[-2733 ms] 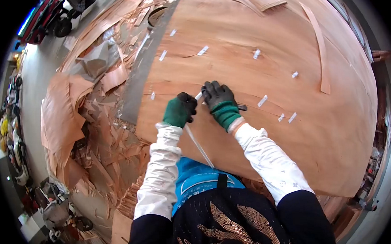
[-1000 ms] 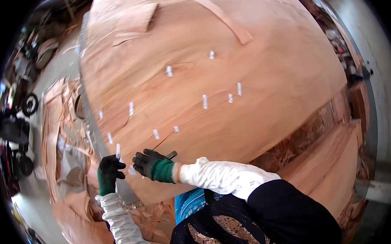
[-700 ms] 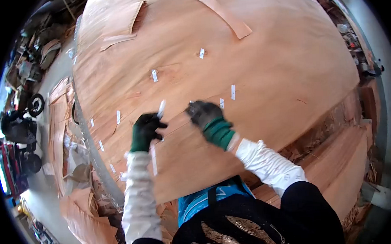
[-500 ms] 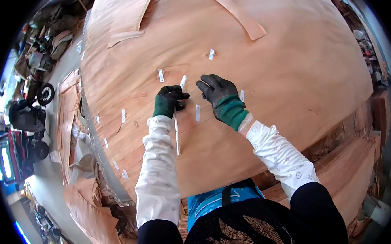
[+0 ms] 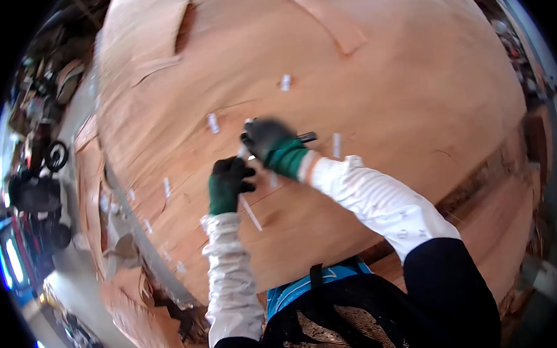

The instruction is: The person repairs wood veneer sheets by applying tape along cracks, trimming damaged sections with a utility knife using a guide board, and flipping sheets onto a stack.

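Tape strip (image 5: 251, 214): one, white, over the veneer sheet (image 5: 401, 117) — pinched in my left hand (image 5: 229, 178), tail showing below.
Right hand (image 5: 274, 143): curled round one dark handle (image 5: 308, 136), near the left.
Stuck tape pieces (image 5: 213, 122): at least seven.
Apron (image 5: 346, 269): one, blue — print too blurred to read.

Right hand (image 5: 270, 136) blurred, dark tool (image 5: 308, 136) partly hidden, wood sheet (image 5: 382, 105) cropped at top

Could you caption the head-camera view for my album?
Left hand holds a white strip, right hand close by, over wooden sheet.
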